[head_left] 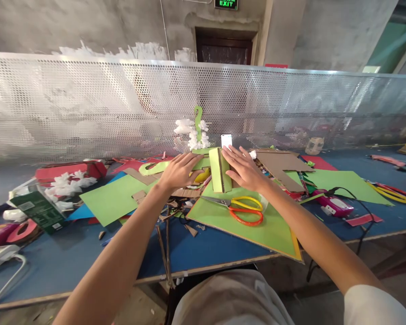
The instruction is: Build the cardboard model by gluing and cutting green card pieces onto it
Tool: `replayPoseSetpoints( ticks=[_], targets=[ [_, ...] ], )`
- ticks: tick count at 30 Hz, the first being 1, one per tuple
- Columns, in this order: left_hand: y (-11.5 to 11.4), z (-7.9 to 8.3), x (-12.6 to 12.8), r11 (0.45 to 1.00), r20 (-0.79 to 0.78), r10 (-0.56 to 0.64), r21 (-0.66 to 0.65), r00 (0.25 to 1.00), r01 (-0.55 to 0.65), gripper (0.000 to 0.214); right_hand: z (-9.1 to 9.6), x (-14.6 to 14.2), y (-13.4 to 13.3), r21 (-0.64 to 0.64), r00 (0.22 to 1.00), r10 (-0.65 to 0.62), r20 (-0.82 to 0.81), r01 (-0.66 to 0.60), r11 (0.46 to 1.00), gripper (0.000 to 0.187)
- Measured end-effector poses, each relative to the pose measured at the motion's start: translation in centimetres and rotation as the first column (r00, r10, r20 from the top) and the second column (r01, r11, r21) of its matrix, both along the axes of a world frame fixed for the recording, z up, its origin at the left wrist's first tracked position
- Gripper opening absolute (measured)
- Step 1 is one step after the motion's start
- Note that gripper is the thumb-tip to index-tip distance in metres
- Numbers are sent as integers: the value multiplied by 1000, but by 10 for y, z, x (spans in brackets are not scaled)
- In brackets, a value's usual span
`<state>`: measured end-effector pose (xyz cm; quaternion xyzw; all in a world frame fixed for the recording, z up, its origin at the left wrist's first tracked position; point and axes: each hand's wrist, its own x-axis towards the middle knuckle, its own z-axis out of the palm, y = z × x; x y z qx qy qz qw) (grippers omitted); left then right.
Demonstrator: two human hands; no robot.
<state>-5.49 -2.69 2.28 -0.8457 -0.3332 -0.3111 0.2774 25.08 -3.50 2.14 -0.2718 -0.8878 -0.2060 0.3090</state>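
Note:
A green-covered cardboard block [218,177] stands upright in the middle of the blue table [209,248]. My right hand [244,168] lies flat against its right side, fingers spread. My left hand [180,169] rests palm down just left of the block, over a yellow object [201,176] and green paper shapes [153,168]. Scissors with yellow and orange-red handles [241,208] lie on a green sheet [257,225] just in front of the block. A phone [226,140] stands behind it.
Green sheets [111,198], brown cardboard [280,165], red paper and white tissue flowers [193,133] litter the table. A glue gun [334,206] with a black cord lies right, a green box [40,210] left. A perforated metal screen [88,99] backs the table.

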Motion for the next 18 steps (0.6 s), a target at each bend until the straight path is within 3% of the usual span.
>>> replayPoseSetpoints(
  ticks=[3, 7, 10, 12, 15, 18],
  targets=[
    [-2, 2, 0, 999, 58, 35, -8, 998, -35, 50, 2, 2, -1, 3, 1000, 27, -8, -27, 1000, 67],
    [0, 4, -13, 991, 150, 134, -24, 980, -132, 50, 2, 3, -1, -13, 971, 232, 60, -231, 973, 44],
    [4, 1, -24, 984, 168, 175, -11, 970, -176, 48, 0, 3, 0, -14, 943, 328, -48, -329, 944, 31],
    [7, -1, -27, 985, 159, 163, 26, 974, -169, 46, -1, 1, 2, -14, 930, 261, -259, -274, 962, 25],
    [11, -4, -24, 987, 110, 100, 111, 989, -112, 43, -5, 0, 9, -127, 827, 82, -556, -182, 975, 28],
    [12, -6, -16, 979, 44, 38, 198, 998, -46, 38, -11, -1, 16, -293, 787, 16, -616, -248, 923, 32]
  ],
)
